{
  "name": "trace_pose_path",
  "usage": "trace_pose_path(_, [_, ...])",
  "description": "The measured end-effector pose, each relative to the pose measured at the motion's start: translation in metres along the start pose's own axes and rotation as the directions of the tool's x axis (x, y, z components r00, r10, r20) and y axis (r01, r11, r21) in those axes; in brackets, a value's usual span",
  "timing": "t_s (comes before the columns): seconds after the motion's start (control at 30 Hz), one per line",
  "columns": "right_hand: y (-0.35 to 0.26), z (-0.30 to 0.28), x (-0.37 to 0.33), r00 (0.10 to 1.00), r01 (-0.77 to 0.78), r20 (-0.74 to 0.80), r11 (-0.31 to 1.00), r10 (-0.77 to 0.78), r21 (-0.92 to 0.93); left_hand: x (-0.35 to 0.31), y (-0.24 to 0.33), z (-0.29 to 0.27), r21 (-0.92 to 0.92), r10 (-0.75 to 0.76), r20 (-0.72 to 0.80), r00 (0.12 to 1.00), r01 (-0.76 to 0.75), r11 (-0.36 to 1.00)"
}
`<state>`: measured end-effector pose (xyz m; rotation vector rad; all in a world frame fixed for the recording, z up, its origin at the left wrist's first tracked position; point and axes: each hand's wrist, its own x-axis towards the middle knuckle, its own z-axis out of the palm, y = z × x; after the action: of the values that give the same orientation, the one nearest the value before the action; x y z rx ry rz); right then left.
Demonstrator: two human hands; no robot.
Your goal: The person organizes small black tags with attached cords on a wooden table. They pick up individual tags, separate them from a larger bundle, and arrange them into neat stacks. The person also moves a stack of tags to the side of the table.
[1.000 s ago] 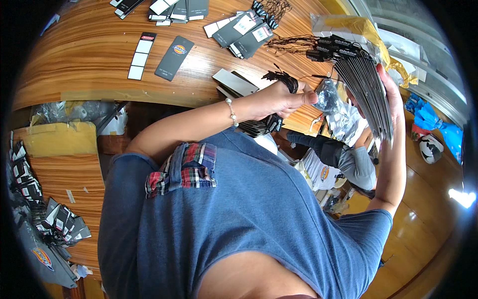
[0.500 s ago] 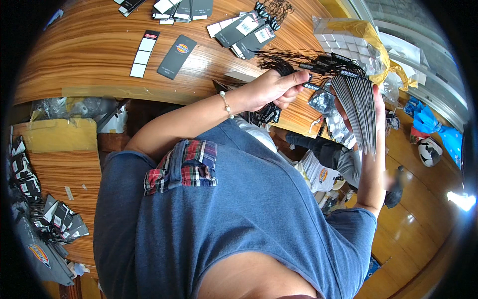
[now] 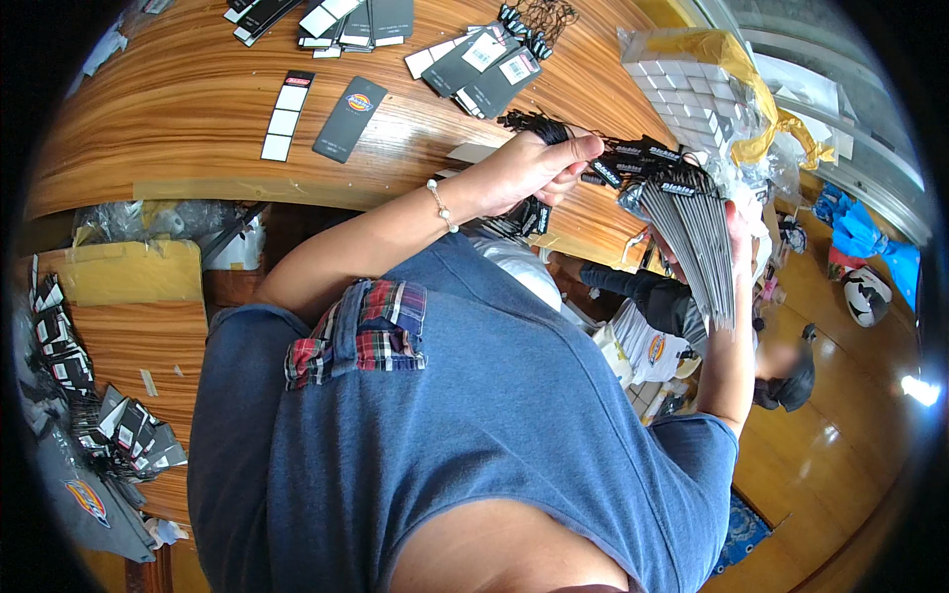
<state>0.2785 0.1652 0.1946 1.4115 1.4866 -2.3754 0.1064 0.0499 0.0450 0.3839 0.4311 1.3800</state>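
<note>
My right hand is closed around a thick fanned stack of dark hang tags, held over the table's right edge with their edges facing me. Black strings with small black seal tabs run from the top of the stack toward my left hand. That hand, with a beaded bracelet on its wrist, is closed on a bunch of the black strings, thumb on top. On the table beyond lie a white-panelled tag and a single dark tag, side by side.
Stacked tags with strings and another tag pile lie at the back of the wooden table. A plastic-wrapped block of white boxes stands back right. More tags lie at left. A person is below right.
Both hands have come slightly lower and left, and the tag stack has moved with my right hand. The strings stay gripped in my left hand. The person below right has shifted.
</note>
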Motion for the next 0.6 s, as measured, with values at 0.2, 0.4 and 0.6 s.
trace_pose_path(0.2, [0.019,-0.043,-0.001,0.996,-0.05,-0.07,0.997,0.054,0.058,0.005,-0.004,-0.001,0.061,0.03,-0.056,0.998,-0.027,0.998])
trace_pose_path(0.4, [0.015,-0.031,-0.001,0.999,-0.02,0.042,0.994,0.016,0.107,0.001,0.0,0.004,0.093,0.065,-0.068,0.996,-0.059,0.994])
trace_pose_path(0.6, [0.021,-0.033,0.011,0.981,0.091,0.151,0.979,-0.119,0.181,0.002,0.001,0.004,0.088,0.055,-0.062,0.997,-0.05,0.995])
